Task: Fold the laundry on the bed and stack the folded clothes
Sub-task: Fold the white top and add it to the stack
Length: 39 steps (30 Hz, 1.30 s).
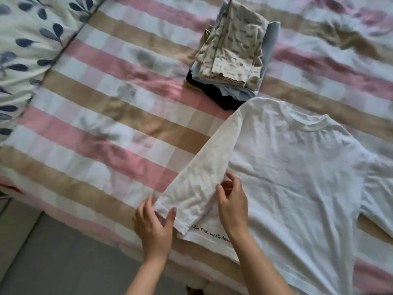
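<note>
**White cotton T-shirt [287, 171] flat on the bed, left sleeve ready to fold inward**

White and short of creases, the shirt lies spread across the pink, tan and white striped bed sheet [95, 116]. Its round collar points to the far side and its hem, with a line of black print, sits at the near edge.

The shirt's left sleeve [204, 173] runs on a slant from the shoulder down to the near left. Its long axis angles away from the body of the shirt, so the fold has to carry it to the right, over the chest.

The left hand [154, 222] is at the cuff, the far end of that axis. Its thumb lies on top of the hem and its fingers are beside it, pinching the cloth.

The right hand [232, 203] is at the sleeve's inner edge, where sleeve meets body. The fingers are loosely curved, and I cannot tell whether they have hold of any cloth. It looks placed to mark the fold line while the left hand swings the cuff across.

The other sleeve [378, 188] lies out flat on the right, not yet folded.

No container is in view. A stack of folded clothes [234, 54] sits just beyond the shirt's left shoulder, with a beige printed piece on top and pale blue and dark pieces beneath.
</note>
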Available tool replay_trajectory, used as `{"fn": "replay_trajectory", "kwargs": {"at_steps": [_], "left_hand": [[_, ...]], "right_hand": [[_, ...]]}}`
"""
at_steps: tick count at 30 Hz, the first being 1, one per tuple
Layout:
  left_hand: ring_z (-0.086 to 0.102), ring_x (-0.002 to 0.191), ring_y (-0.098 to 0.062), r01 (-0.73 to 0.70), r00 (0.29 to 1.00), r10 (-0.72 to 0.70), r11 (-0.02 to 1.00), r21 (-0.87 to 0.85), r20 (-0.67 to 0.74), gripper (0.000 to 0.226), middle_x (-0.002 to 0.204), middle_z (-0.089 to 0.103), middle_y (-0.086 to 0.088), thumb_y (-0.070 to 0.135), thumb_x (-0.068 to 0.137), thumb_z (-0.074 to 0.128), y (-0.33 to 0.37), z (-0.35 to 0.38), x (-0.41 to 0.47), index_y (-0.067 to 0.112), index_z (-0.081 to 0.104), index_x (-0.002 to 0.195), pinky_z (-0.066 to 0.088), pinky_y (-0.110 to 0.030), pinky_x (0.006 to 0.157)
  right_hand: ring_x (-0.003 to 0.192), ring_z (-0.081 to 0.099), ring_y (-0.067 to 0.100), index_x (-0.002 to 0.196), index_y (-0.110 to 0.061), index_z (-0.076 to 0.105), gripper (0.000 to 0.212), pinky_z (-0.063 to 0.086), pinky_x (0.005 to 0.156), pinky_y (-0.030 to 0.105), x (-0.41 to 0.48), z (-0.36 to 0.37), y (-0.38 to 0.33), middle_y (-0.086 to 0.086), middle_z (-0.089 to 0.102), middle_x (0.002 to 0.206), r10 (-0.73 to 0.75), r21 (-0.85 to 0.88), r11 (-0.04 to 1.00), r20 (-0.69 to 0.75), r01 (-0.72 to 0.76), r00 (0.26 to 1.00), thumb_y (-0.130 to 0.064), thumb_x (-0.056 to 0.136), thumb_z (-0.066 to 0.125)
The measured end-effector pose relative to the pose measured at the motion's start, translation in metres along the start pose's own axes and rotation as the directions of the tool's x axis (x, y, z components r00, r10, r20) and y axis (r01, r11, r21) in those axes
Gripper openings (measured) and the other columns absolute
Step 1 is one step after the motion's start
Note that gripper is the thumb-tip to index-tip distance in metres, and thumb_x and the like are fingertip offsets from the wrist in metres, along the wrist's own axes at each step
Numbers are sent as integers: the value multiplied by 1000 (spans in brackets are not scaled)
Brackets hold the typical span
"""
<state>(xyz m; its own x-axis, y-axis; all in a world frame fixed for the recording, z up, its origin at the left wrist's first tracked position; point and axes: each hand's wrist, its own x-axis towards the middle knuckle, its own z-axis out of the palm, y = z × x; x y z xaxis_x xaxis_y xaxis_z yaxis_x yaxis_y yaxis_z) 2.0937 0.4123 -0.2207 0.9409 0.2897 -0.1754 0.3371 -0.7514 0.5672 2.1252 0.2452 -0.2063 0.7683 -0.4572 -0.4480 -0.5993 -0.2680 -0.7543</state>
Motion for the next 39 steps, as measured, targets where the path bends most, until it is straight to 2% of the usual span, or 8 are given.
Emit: {"fn": "replay_trajectory", "kwargs": {"at_steps": [4,12,17,21,27,32,35,39], "left_hand": [[48,97,-35,193,976,-198,979,60,95,22,96,55,-18,12,74,75,9,-3,19,-2,62,86,35,-39,80],[45,67,-15,-17,980,-51,943,-332,-193,10,74,52,-5,18,89,60,31,-65,149,12,52,85,33,-18,53],[44,79,-17,-73,970,13,968,-240,-244,16,84,51,-8,21,94,52,30,-65,240,6,53,88,28,-25,59],[51,85,-21,-107,976,80,986,-126,-201,22,93,58,-12,20,95,47,29,-54,267,2,56,104,30,-23,69],[50,80,-23,-114,982,97,988,-105,-161,22,87,57,-14,21,95,50,59,-65,283,0,57,95,31,-25,65],[52,71,-13,-139,988,156,865,-481,-5,14,78,58,-3,20,93,53,146,-79,242,10,60,86,43,-29,67],[52,65,-7,-192,939,326,762,-619,111,12,72,57,4,16,92,54,208,-56,175,18,54,80,46,-25,63],[58,74,-17,-276,779,540,751,-600,319,4,80,62,-5,11,92,52,259,-3,109,8,55,91,50,-34,72]], "right_hand": [[87,65,13,105,-16,60,24,53,75,34,14,6,-8,-3,68,94,144,82,986,18,-145,989,-17,82,66],[79,62,10,98,-18,60,17,49,73,24,27,43,-51,-1,66,87,-8,298,954,100,-22,995,-13,83,65],[126,36,22,125,-18,53,38,22,104,27,72,39,-55,7,44,135,-346,-308,908,-171,283,923,-19,86,57],[144,-9,18,148,-32,12,60,-4,114,38,113,32,-42,-2,-4,158,-336,-649,687,112,325,935,-43,95,36],[142,-21,19,148,-33,-1,62,-13,112,46,125,34,-44,-2,-16,156,-186,-733,611,234,299,954,-53,94,25],[118,52,19,124,-16,55,36,41,97,31,82,16,-97,8,59,124,-294,163,949,132,271,947,-35,96,42],[92,66,16,109,-19,61,53,49,79,32,62,-17,-119,2,70,99,-169,736,673,250,-74,953,-58,82,36],[94,67,21,111,-18,65,79,56,72,32,64,-80,-111,6,70,104,-183,900,401,261,-170,948,-71,52,69]]}}
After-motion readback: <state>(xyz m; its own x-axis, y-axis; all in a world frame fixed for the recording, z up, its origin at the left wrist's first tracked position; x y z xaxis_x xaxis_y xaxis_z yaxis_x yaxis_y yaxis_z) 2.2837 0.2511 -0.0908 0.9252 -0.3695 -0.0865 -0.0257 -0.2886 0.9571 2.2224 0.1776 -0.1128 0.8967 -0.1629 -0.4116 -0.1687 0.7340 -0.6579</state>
